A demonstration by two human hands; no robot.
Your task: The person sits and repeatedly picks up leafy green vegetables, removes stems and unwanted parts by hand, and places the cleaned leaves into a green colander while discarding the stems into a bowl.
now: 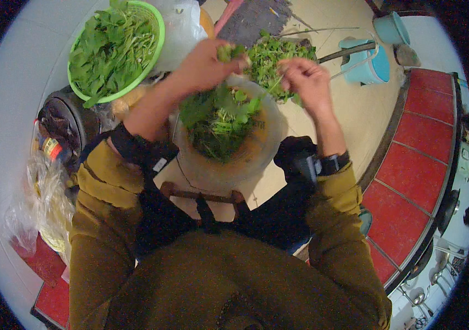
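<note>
My left hand [207, 66] is closed around a small bunch of leafy greens [228, 52], above the far side of a round translucent basin [273, 144]. Inside that basin lies a heap of dark and light green leaves with stems [222, 123]. To the right, my right hand [308, 82] has its fingertips pinched together on what looks like a thin green stem [275, 85]; motion blurs both hands. Beyond it, a pile of loose leaf trimmings [275, 55] spreads over the floor. A green plastic basket [161, 37] full of long-stemmed leafy greens [112, 53] stands at the upper left.
A blue dustpan [368, 66] and a blue bucket [391, 29] are at the upper right. Red-tiled ledge [415, 148] runs along the right. Plastic bags [49, 194] and a black round pot [63, 123] sit at left. A grey mat [255, 22] lies ahead.
</note>
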